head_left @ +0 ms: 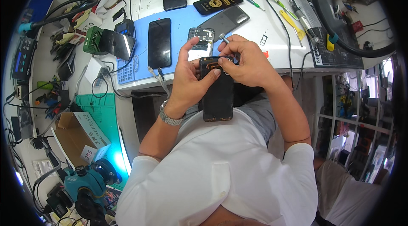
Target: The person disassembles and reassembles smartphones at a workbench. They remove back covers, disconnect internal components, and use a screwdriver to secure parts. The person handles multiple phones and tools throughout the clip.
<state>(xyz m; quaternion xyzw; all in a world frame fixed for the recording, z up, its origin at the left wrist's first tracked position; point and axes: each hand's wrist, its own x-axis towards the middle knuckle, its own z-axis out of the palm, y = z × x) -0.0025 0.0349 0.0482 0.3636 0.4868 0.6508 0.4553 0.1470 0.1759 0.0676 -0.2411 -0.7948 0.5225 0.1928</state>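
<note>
Two hands are meeting at a dark, flat rectangular phone [218, 100] on the near side of a pale-blue mat [180, 22]. The left hand [188, 80] is clasping the phone's side; the right hand [247, 63] is curling around a grey metallic tool [224, 37], mostly hidden. Both are covering the phone's upper end, leaving details unclear. On the mat, an opened silver-and-black phone [203, 39] is lying partly hidden behind the left hand.

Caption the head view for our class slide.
Left hand holds a black rectangular phone, right hand a slim grey tool.
</note>
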